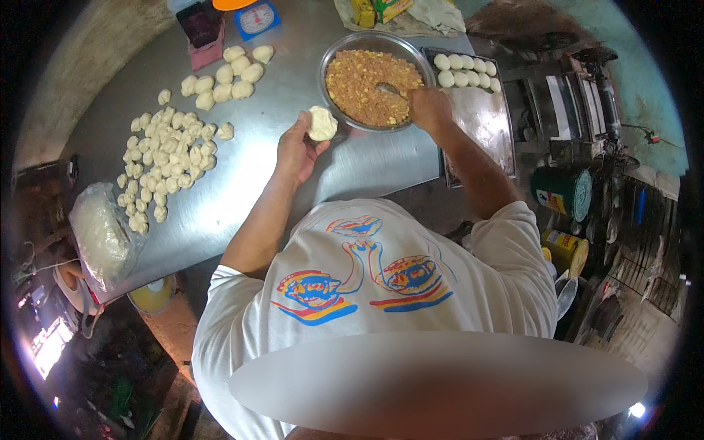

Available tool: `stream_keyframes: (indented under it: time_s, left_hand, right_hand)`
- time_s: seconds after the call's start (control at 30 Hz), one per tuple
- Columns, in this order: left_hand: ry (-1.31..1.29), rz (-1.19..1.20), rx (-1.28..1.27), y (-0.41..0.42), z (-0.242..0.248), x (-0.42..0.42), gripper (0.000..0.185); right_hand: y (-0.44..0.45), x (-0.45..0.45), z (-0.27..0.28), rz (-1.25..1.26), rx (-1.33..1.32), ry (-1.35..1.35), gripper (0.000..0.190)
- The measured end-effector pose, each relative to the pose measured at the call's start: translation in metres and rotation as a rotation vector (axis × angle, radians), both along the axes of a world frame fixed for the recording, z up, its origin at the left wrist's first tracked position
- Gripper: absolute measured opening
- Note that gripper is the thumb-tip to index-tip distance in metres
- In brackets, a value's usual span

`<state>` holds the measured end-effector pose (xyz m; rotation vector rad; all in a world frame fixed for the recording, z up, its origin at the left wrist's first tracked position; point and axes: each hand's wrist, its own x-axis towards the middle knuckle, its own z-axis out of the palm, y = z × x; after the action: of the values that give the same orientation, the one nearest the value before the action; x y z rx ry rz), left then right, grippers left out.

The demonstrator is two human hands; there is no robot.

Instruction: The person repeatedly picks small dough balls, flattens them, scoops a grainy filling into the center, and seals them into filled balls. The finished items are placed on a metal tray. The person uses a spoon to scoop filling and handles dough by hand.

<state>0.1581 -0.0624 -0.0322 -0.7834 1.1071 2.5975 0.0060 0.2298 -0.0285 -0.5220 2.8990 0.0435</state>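
Observation:
My left hand [300, 148] holds a flattened round of pale dough [322, 124] on its fingers, just left of a wide metal bowl [324, 71]. The bowl holds a crumbly orange-brown filling [363, 82] with yellow bits. My right hand [430, 110] is at the bowl's right side, closed on the handle of a metal spoon [388, 89] whose head rests in the filling. Many small dough balls [165, 148] lie in a cluster at the left of the metal table [247, 181], and several larger dough pieces [224, 74] lie behind them.
A baking tray [478, 126] at the right holds two rows of smooth white balls [467, 70]. A blue kitchen scale [257, 20] and a dark device [198, 25] on a pink cloth [207, 55] stand at the back. A plastic bag [102, 236] lies on the left corner.

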Motion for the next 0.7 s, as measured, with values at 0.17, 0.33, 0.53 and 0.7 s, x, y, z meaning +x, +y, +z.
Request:
stream_keyframes:
  time_s: [0.17, 0.33, 0.53, 0.7]
  left_hand:
    - [0.002, 0.011, -0.112, 0.020, -0.012, -0.001, 0.027]
    - [0.110, 0.037, -0.188, 0.044, -0.014, -0.009, 0.024]
    - [0.217, 0.099, -0.283, 0.055, 0.002, -0.018, 0.030]
    - [0.226, -0.012, -0.278, 0.056, 0.015, -0.038, 0.033]
  right_hand:
    - [0.003, -0.012, 0.023, 0.068, -0.171, 0.139, 0.018]
    - [-0.010, -0.015, 0.021, 0.082, -0.026, -0.139, 0.019]
    - [-0.022, -0.015, 0.011, -0.015, -0.136, -0.091, 0.021]
    - [-0.029, -0.013, 0.007, -0.152, -0.290, -0.210, 0.024]
